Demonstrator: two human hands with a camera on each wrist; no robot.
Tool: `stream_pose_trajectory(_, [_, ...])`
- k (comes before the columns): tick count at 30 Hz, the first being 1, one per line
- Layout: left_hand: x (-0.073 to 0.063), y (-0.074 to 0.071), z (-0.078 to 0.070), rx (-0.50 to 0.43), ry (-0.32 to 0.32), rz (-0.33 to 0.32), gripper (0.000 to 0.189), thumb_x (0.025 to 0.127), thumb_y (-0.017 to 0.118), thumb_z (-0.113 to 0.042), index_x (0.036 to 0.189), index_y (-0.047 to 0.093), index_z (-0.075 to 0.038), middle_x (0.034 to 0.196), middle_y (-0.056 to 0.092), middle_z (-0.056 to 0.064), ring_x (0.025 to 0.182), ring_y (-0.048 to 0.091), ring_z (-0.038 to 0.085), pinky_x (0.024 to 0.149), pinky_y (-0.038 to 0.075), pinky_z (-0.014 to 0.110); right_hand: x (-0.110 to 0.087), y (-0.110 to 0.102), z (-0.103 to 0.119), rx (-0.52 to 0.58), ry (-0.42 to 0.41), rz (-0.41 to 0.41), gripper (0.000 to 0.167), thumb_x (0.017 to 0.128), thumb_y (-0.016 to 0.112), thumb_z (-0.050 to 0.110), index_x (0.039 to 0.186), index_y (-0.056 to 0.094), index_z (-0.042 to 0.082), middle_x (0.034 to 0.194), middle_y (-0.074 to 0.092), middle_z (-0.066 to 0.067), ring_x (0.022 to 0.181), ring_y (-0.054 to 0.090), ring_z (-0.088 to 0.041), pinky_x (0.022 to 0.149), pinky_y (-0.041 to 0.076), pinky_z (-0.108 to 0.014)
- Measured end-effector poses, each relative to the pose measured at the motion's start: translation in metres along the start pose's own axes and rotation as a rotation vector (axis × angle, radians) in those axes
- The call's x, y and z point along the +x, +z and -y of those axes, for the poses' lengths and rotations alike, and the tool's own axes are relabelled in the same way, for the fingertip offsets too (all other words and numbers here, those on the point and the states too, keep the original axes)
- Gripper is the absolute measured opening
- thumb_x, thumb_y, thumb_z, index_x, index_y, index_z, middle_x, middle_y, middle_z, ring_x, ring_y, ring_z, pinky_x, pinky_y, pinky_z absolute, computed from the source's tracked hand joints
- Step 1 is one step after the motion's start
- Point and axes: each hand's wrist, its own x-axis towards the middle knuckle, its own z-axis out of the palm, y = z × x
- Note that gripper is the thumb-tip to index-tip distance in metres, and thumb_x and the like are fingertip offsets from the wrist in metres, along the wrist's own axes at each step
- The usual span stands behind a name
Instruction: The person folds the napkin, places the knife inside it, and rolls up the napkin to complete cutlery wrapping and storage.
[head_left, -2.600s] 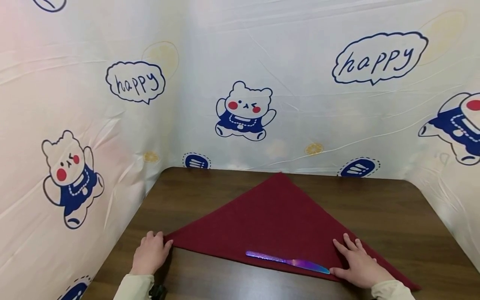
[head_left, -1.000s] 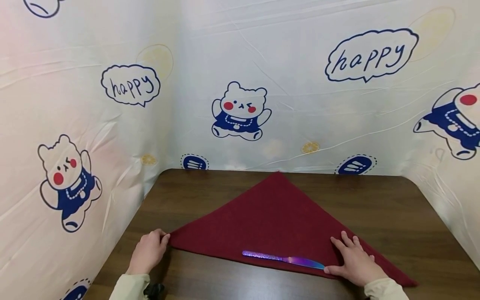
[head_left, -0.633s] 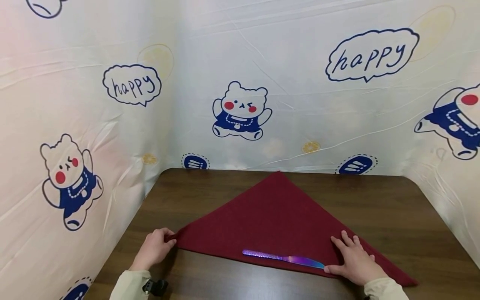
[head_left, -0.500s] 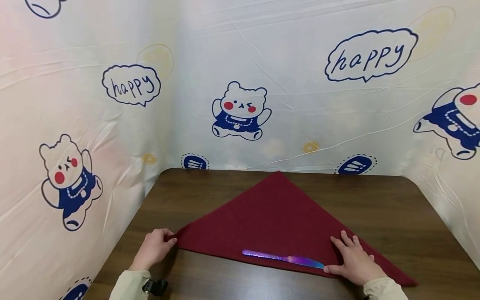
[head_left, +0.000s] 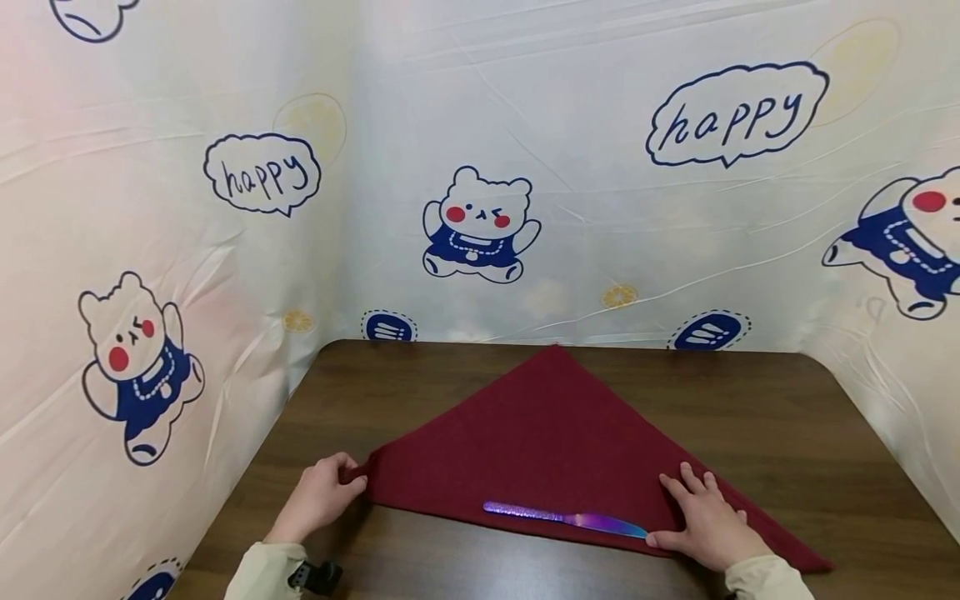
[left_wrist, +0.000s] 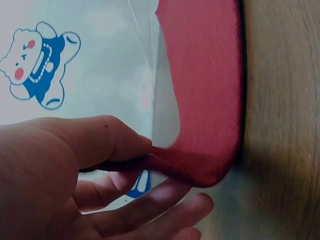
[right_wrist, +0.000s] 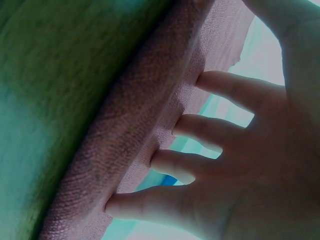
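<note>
A dark red cloth napkin, folded into a triangle, lies on the table with its point toward the back. My left hand pinches its left corner between thumb and fingers, and the corner is lifted and bent inward. The left wrist view shows the cloth curving up into that pinch. My right hand rests on the right part of the napkin with fingers spread; in the right wrist view its fingertips press on the cloth. A shiny purple-blue table knife lies along the napkin's front edge, its blade tip at my right thumb.
The brown wooden table has rounded back corners. A white curtain printed with bears and the word happy stands behind it and along both sides. A black band is on my left wrist.
My left hand has taken hold of the napkin's left corner and carried it to the right, bending it inward. The right hand and the knife stay nearly where they were.
</note>
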Motion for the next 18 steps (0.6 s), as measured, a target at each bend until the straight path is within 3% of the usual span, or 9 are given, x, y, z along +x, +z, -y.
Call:
stream_pose_trajectory(10, [0.003,0.008,-0.013,0.004,0.099,-0.058,0.012,0.09,0.063,-0.017,0.089,0.073,-0.01,0.08,0.069,0.0,0.069,0.052,0.012,0.064,0.042,0.028,-0.001,0.001,0.0,0.001,-0.005,-0.008,0.101,0.067,0.073,0.068,0.14,0.047,0.004,0.149,0.028,-0.036,0.131,0.021,-0.065,0.077,0.029,-0.084])
stream_pose_trajectory(18, [0.001,0.012,-0.03,0.008,0.155,-0.075,0.016,0.092,0.063,-0.017,0.079,0.07,-0.011,0.059,0.052,-0.007,0.06,0.044,0.01,0.059,0.038,0.025,-0.001,0.001,0.002,-0.012,-0.011,-0.012,0.098,0.069,0.073,0.066,0.14,0.047,0.004,0.148,0.028,-0.036,0.131,0.021,-0.065,0.077,0.03,-0.083])
